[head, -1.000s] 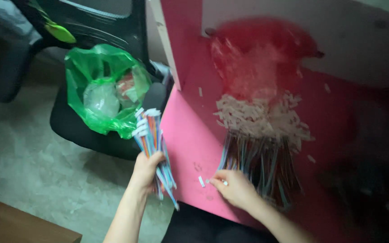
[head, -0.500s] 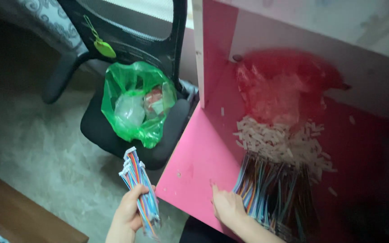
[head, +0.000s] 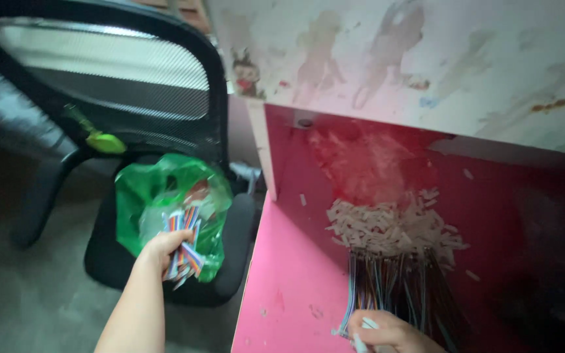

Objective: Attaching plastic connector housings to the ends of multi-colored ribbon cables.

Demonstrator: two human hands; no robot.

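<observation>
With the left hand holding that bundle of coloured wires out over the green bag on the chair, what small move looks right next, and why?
Probably lower and release the bundle of coloured wires into the green bag. The left hand grips it right at the bag's open mouth on the black chair. The right hand rests on the wires lying on the pink desk.

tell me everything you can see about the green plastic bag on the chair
The green plastic bag is thin, translucent and crinkled, sitting slumped on the seat of the black office chair. Its mouth is open toward the camera, and pale, reddish contents show through the film, too blurred to identify. The left hand is in front of its opening with a grip on a bundle of multicoloured wires, which overlaps the bag's front. Whether the bundle touches the bag cannot be told. The pink desk stands just beside it.
</observation>
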